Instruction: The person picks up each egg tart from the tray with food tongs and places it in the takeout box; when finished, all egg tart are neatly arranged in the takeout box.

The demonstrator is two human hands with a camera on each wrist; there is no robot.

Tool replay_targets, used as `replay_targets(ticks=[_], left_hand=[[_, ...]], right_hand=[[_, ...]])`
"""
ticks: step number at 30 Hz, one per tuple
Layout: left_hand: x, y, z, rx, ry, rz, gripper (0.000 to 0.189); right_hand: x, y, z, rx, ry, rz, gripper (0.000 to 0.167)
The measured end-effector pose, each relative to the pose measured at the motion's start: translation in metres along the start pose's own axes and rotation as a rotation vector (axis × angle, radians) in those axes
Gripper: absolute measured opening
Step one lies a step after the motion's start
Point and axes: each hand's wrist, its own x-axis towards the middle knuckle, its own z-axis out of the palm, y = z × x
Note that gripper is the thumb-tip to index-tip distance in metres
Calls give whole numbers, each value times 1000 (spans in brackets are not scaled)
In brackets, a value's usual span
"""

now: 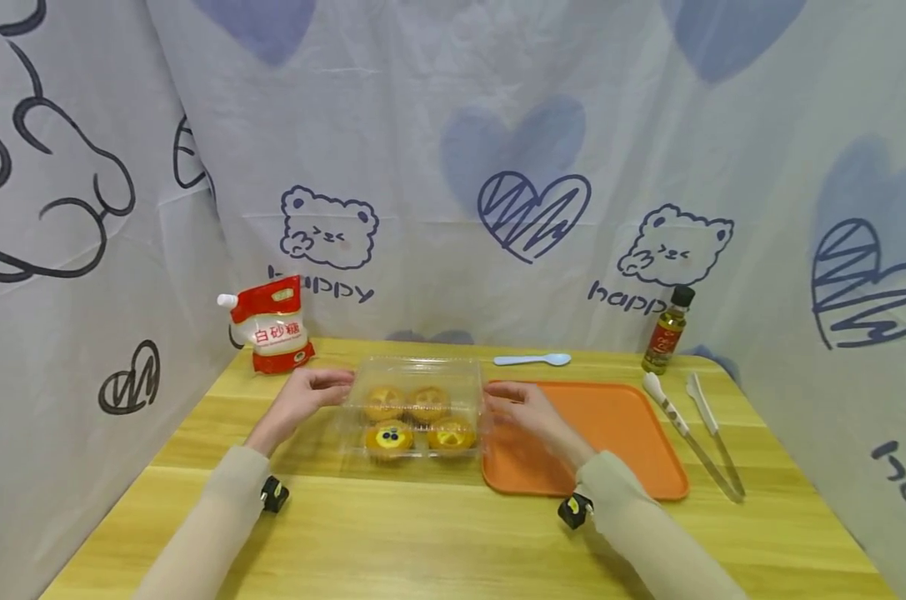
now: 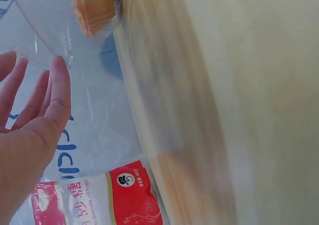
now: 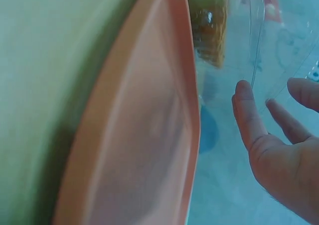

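A clear plastic box [image 1: 418,368] with its lid over several round egg tarts sits on the table. One front tart [image 1: 391,438] carries dark berries; the other front tart [image 1: 451,437] has yellow pieces on top. At the box's left side is my left hand [image 1: 313,396], its fingers extended and fingertips right at the clear plastic edge in the left wrist view. My right hand [image 1: 523,407] mirrors it on the right side, over the orange tray's corner. In the right wrist view a fingertip [image 3: 243,89] meets the plastic edge, with the thumb apart.
The orange tray [image 1: 610,433] lies right of the box, with tongs [image 1: 703,433] beyond it. A pale blue spoon [image 1: 531,360] lies behind. An oil bottle [image 1: 665,333] stands back right, a sugar bag [image 1: 276,329] back left. Printed cloth [image 1: 422,208] surrounds the table.
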Motion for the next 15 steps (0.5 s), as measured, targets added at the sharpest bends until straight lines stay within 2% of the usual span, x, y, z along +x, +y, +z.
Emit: replay_targets(ticks=[7,11,15], left_hand=[[-17,3,1,-16,-85,0,48],[-25,4,4,3,-77,-2,46],[-36,6,7,21,-81,-31,45]], right_hand=[[-19,0,5,12,-44,22,50],[-29,0,9,49,-65,24,54],[-39,0,12,52,-74,35,55]])
